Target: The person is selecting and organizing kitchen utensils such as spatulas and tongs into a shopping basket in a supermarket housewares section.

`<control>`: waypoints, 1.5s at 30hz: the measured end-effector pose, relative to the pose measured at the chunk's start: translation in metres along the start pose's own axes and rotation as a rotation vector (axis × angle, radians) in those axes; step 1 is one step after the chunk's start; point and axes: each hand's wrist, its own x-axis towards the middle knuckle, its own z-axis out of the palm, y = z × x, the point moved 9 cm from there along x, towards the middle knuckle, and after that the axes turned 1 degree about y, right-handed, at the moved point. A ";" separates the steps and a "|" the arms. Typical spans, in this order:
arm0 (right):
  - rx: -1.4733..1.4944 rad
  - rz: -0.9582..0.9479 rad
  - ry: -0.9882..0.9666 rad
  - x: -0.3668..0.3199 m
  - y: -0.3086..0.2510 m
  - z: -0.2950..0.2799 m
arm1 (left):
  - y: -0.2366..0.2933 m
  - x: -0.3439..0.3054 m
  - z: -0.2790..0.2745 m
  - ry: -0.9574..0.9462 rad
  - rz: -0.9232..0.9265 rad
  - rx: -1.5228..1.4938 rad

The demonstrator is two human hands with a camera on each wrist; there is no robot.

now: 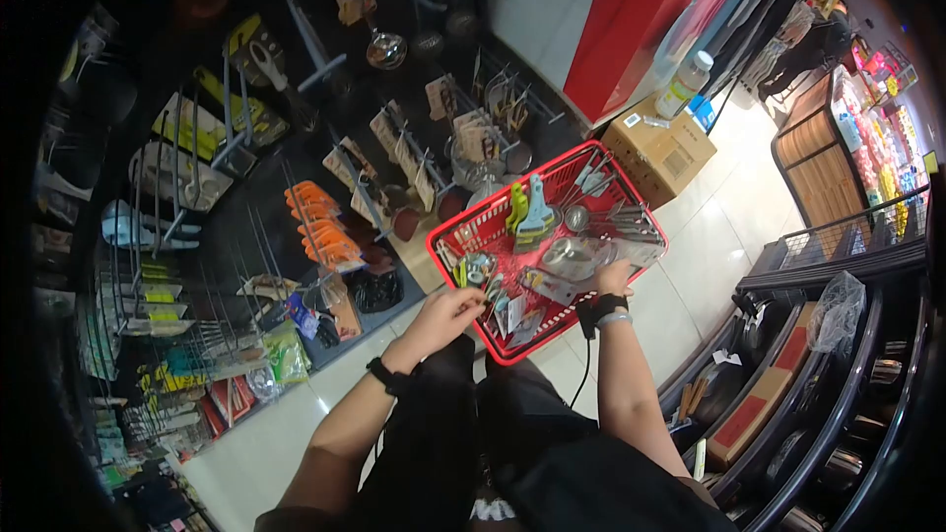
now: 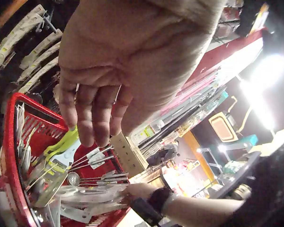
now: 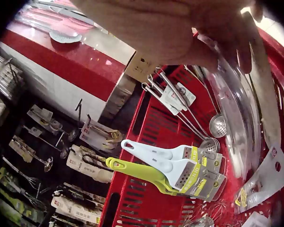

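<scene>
A red shopping basket (image 1: 632,189) full of kitchen utensils stands in front of the person. Inside its right side, the right hand (image 1: 613,278) grips a clear plastic package (image 3: 229,101) near its upper end. Beside that package lie slotted metal ladles (image 3: 217,126) with long wire handles. A pale blue-handled utensil (image 3: 151,155) and a lime green-handled one (image 3: 137,172) lean together on their cards. Over the basket's near left rim hovers the left hand (image 1: 443,318), its fingers loosely bent and holding nothing. In the left wrist view its palm faces the camera.
On the left, a dark display wall carries hanging utensils, including orange-handled ones (image 1: 320,227). A cardboard box (image 1: 665,150) with a bottle (image 1: 683,84) on top stands behind the basket. Black shelves with pans (image 1: 719,389) line the right. Pale floor tiles (image 1: 705,266) lie between.
</scene>
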 end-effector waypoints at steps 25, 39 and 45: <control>0.422 -0.453 0.155 -0.061 -0.018 -0.149 | -0.012 -0.008 -0.002 0.082 -0.045 -0.081; 1.288 -0.499 -0.682 -0.135 -0.096 -0.207 | 0.030 0.019 0.024 0.019 -0.118 -0.849; 1.767 -0.367 -1.175 -0.203 -0.164 -0.152 | -0.004 -0.031 0.000 0.408 -0.194 -0.895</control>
